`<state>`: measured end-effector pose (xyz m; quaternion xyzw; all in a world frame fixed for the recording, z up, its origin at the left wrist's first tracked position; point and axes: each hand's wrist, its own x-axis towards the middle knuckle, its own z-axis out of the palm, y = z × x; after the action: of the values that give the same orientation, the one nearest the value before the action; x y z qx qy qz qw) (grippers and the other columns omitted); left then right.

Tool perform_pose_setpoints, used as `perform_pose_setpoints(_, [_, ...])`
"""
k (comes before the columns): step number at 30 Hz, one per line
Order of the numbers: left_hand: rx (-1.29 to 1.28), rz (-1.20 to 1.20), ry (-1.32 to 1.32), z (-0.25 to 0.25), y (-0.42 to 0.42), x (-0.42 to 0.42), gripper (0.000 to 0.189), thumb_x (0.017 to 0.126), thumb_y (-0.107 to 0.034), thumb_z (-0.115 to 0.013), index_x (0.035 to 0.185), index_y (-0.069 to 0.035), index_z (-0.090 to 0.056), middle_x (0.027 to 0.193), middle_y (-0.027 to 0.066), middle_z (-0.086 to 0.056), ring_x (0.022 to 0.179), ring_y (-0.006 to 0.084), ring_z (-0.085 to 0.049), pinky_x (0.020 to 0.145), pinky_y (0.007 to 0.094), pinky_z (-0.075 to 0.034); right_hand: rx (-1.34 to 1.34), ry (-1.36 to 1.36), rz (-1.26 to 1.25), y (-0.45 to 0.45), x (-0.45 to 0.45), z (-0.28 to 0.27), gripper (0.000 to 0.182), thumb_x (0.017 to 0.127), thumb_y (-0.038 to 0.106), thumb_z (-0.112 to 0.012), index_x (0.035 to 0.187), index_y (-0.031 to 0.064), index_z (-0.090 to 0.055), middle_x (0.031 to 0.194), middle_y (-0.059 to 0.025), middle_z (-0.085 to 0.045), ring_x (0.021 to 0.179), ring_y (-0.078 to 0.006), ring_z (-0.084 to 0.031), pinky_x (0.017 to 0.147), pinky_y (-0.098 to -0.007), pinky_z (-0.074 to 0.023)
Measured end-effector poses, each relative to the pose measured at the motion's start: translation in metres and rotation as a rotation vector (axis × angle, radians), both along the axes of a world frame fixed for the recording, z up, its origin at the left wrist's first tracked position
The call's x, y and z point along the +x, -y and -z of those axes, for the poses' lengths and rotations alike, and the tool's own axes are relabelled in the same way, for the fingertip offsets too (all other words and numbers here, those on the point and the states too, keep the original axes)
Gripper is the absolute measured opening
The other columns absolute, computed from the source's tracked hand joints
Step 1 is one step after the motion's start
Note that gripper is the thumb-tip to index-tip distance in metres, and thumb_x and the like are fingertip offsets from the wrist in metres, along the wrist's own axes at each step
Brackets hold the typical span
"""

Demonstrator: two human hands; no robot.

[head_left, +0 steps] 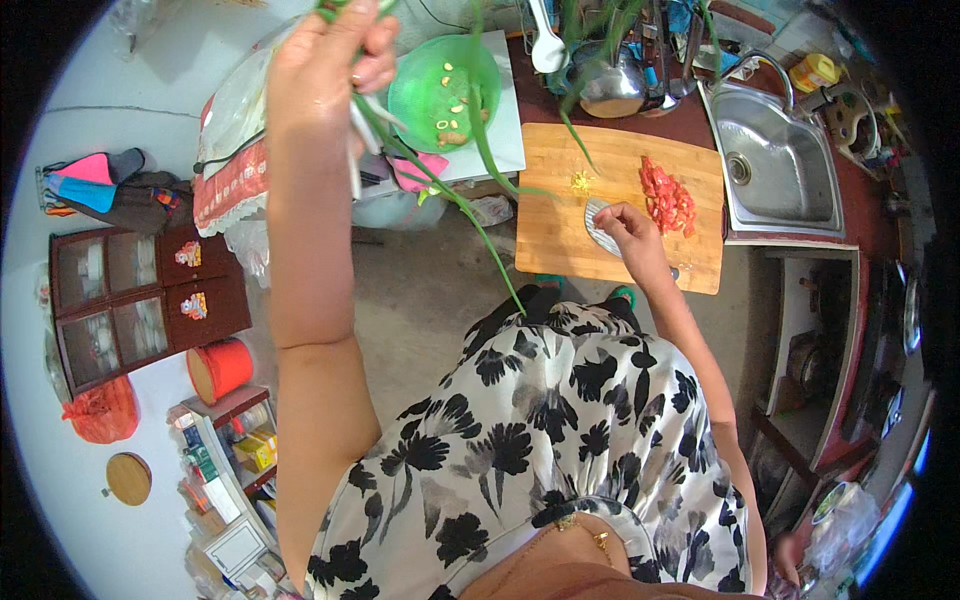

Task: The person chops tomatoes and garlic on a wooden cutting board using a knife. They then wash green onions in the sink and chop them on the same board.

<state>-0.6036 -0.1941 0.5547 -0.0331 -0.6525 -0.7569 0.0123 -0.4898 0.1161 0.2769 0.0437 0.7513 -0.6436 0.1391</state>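
My left hand (334, 56) is raised at the upper left, closed around a bunch of scallions (364, 131) whose white ends and long green leaves hang down. My right hand (634, 240) is over a wooden cutting board (551, 247), fingertips pinched together above the ridged blade of a kitchen knife (598, 225). Whether it holds something small is unclear. The hand partly covers the knife, which lies on the board. Beyond the blade is a little pile of minced yellow pieces (581, 181). Chopped red tomato (666, 199) lies at the board's right.
A green basket (487, 67) with peeled garlic cloves and a ginger piece stands at the board's upper left. Behind the board are a metal pot (611, 82), a white spoon (547, 49) and hanging ladles. A steel sink (787, 169) with a faucet is at the right.
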Motion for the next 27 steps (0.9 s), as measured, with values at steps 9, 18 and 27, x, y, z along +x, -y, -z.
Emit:
perform_pose_setpoints(9, [0.064,0.262,0.196,0.071,-0.115,0.021,0.021,0.1,-0.018,-0.06,0.111,0.0,-0.058,0.082,0.0039,-0.057,0.061,0.005,-0.044,0.052,0.0187,-0.035,-0.409,-0.004,-0.108,-0.028,0.016,-0.074,0.022,0.102,0.019,-0.054,0.096,0.0016,-0.066,0.092,-0.0043,-0.069,0.086,-0.0119,-0.063,0.083,-0.0279,-0.0505])
perform_pose_setpoints(18, [-0.01,0.353,0.325,0.123,-0.196,0.057,0.018,0.101,-0.015,-0.056,0.112,-0.002,-0.06,0.086,0.0044,-0.064,0.071,0.0124,-0.058,0.066,0.0258,-0.049,-0.677,0.071,0.136,-0.048,0.001,-0.117,0.027,0.104,0.029,-0.053,0.108,0.004,-0.064,0.1,-0.0008,-0.065,0.086,-0.0096,-0.059,0.078,-0.0261,-0.0475])
perform_pose_setpoints(27, [-0.074,0.331,0.563,0.142,-0.198,0.054,0.023,0.103,-0.016,-0.053,0.122,-0.002,-0.055,0.113,0.0172,-0.068,0.101,0.0231,-0.069,0.081,0.0379,-0.059,-0.926,0.222,0.46,-0.064,-0.03,-0.057,0.018,0.101,0.022,-0.059,0.101,0.0056,-0.067,0.09,-0.0061,-0.07,0.075,-0.0109,-0.059,0.064,-0.0254,-0.0479])
